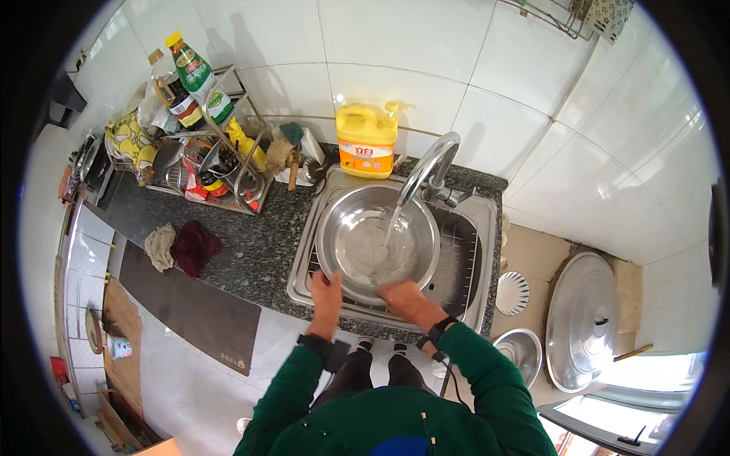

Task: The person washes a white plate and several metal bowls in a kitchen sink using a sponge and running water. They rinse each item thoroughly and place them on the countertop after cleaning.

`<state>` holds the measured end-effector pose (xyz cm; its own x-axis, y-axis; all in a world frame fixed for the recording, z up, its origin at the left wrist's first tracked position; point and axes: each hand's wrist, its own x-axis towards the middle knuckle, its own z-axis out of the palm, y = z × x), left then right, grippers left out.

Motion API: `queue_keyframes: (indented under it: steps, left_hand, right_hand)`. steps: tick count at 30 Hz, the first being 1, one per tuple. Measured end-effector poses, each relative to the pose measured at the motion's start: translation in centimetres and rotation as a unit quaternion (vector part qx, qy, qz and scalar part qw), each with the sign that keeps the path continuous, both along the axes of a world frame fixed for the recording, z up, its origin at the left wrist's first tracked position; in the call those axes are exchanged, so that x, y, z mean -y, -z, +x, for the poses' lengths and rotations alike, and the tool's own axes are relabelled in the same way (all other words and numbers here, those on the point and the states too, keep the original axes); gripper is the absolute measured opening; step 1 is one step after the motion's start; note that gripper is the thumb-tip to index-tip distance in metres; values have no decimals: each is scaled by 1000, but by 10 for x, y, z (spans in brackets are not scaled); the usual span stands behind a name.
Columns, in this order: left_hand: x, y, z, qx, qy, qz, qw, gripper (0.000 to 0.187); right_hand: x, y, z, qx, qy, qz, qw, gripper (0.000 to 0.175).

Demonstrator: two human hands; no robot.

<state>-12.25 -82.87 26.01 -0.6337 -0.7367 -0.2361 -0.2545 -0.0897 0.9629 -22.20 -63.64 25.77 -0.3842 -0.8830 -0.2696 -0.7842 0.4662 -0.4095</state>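
Observation:
A round stainless steel basin (342, 239) sits on a wire rack in the metal sink (487, 251). Water (391, 228) runs from the curved chrome faucet (425, 162) into it, and the water inside is rippled. At the basin's lower left rim, my left hand (326, 299) has its thumb and fingers on the edge. My right hand (408, 302) reaches over the near rim, knuckles up. Its fingertips are blurred and partly hidden at the water, so what they hold is unclear.
Behind the sink stands a yellow detergent jug (366, 142) with a pump. A metal rack (251, 165) of bottles and utensils is on the granite counter (251, 251), near a maroon cloth (195, 248) and a beige cloth (160, 247). A large lidded pot (582, 325) stands at right.

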Motion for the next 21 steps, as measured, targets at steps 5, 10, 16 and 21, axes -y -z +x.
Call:
queue_keyframes:
  steps: [5, 10, 16, 21]
  left_hand:
    - [-40, 2, 16, 5, -34, 100, 994, 23]
    - [4, -34, 1, 18, 45, 34, 998, 19]
    - [1, -31, -13, -39, 5, -14, 999, 19]
    - [-41, -13, 18, -4, 3, 124, 992, 17]
  right_hand:
    - [20, -26, 27, 67, 49, -148, 985, 23]
    - [-37, -12, -45, -64, -84, -44, 993, 21]
    - [-44, 8, -30, -154, -23, -79, 985, 28]
    - [1, -19, 14, 129, 26, -144, 981, 37]
